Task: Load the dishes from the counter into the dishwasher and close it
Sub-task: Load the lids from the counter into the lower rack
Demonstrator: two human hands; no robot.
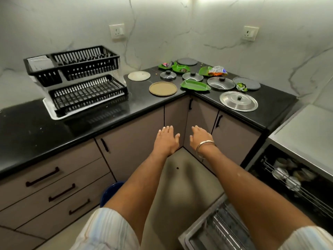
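Observation:
Dishes lie on the black corner counter [108, 112]: a tan round plate [163, 88], a pale round lid [139, 75], a long green leaf-shaped plate [195, 85], several glass lids with black knobs such as one glass lid [221, 83], a large steel lid [238, 101], and grey discs. The dishwasher [295, 179] stands open at the right, its upper rack holding dishes and its lower rack [221, 230] pulled out. My left hand [166, 139] and my right hand [201, 137] are stretched forward, palms down, fingers apart, below the counter edge, holding nothing.
A black two-tier dish rack [79, 78] on a white tray sits on the left counter. Smaller green plates with food wrappers [218, 71] lie at the back. Cabinet doors and drawers line the front. A blue bucket [111, 193] stands on the floor.

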